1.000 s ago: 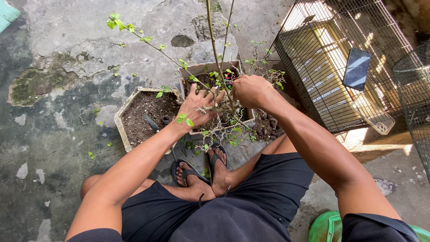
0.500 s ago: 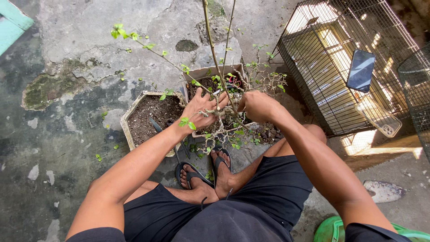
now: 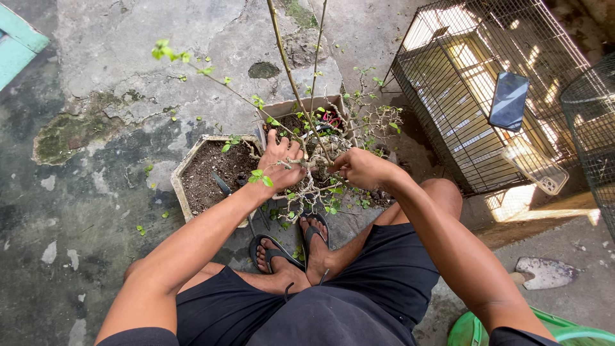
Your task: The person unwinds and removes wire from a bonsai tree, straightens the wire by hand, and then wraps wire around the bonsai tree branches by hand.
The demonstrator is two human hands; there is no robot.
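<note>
I see the small twiggy plant (image 3: 320, 173) out of any pot, its pale roots bare above the concrete floor (image 3: 128, 51) between my knees. My left hand (image 3: 280, 160) has its grip closed round the root base; my right hand (image 3: 359, 168) pinches a branch. The hexagonal pot (image 3: 186, 170) beside it holds only soil and a trowel (image 3: 222, 186), so potting looks unfinished. A square pot (image 3: 301, 106) crowds behind, with a wire cage (image 3: 448, 115) to the right.

Outdoor yard, cracked grey concrete floor (image 3: 96, 211), damp, mossy patch (image 3: 64, 138) at 9 o'clock. Wire cage (image 3: 448, 96) at 2 o'clock, sunlight falling through it. Teal edge (image 3: 19, 41) at 10 o'clock. Green tub rim (image 3: 474, 330) at 5 o'clock.
</note>
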